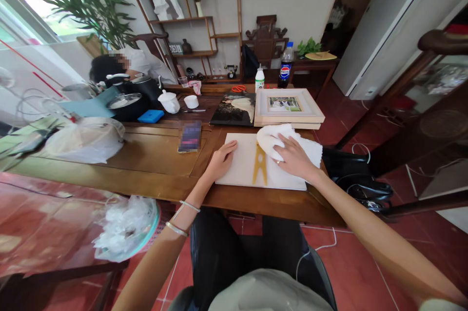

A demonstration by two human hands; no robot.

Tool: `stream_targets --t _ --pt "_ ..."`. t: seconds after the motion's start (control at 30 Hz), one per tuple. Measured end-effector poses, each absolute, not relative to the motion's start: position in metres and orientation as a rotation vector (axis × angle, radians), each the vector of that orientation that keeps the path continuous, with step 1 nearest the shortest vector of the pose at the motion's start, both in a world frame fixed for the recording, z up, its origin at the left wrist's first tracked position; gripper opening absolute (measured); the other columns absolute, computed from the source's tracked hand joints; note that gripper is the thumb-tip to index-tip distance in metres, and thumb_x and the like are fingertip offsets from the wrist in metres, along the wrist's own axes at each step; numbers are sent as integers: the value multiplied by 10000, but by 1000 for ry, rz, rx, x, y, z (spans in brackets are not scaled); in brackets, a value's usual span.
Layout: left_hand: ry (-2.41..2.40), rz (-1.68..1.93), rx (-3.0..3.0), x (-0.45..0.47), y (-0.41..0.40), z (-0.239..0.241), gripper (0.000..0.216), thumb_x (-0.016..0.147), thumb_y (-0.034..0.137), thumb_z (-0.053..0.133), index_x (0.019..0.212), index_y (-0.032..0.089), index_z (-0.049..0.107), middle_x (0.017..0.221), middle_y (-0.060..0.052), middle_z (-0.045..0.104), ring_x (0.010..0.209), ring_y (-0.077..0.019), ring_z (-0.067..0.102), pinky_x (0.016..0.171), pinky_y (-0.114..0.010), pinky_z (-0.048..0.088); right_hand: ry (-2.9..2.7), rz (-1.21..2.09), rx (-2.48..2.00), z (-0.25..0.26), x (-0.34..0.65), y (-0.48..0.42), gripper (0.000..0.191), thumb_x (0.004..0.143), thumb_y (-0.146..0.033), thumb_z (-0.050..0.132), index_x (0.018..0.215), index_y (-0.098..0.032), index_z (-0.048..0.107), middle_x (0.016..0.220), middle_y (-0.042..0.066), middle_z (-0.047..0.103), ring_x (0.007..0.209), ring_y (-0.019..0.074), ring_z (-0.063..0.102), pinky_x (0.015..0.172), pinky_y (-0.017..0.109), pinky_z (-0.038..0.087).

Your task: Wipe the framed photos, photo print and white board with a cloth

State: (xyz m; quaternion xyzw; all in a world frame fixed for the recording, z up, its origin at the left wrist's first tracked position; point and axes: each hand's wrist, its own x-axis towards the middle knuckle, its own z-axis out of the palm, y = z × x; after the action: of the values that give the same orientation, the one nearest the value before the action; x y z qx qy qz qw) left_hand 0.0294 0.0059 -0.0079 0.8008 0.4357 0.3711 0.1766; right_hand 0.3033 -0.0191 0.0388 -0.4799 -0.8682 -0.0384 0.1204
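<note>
A flat white board lies on the wooden table right in front of me. On it is a yellow A-shaped piece, its upper end under a white towel. My right hand presses the bunched towel against the board, fingers bent into the cloth; part of the towel spreads past the board's right side. At the board's left edge rests my left hand, fingers stretched out over the surface and holding nothing. Just beyond the board are a white picture frame and a dark photo panel.
Orange-handled scissors, a white bottle and a cola bottle stand farther back. A phone, a white teapot and a bagged round object are leftward. Another person leans at the far left.
</note>
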Motion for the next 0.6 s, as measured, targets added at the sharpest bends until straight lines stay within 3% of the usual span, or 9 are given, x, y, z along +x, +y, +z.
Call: stream_targets --t 0.2,0.4,0.5,0.6 --pt "1240 1037 2256 31 5 -7 376 878 175 389 1188 152 600 1319 -93 546 1265 -206 470 1097 -408 353 -2646 -13 -1293 48 291 -59 456 686 -61 503 1126 -135 600 1432 147 393 1372 310 220 1089 550 195" --pt "1240 1037 2257 30 5 -7 378 883 185 389 1203 169 590 1324 -77 544 1269 -195 465 1103 -401 345 -2781 193 -1097 62 293 -125 424 635 -49 535 1031 -147 650 1490 129 293 1390 319 144 1125 528 140" --pt "1241 1030 2261 30 4 -6 380 884 184 385 1201 155 591 1324 -89 543 1271 -196 463 1103 -398 346 -2769 221 -1072 62 296 -116 444 638 -37 514 1049 -147 641 1485 115 310 1389 287 173 1135 485 166" --pt "1237 1028 2256 30 4 -5 380 881 176 384 1194 143 596 1322 -97 544 1269 -206 465 1103 -411 344 -2666 144 -1180 54 298 -79 404 726 -75 483 1106 -127 609 1430 144 398 1374 268 232 1121 469 218"
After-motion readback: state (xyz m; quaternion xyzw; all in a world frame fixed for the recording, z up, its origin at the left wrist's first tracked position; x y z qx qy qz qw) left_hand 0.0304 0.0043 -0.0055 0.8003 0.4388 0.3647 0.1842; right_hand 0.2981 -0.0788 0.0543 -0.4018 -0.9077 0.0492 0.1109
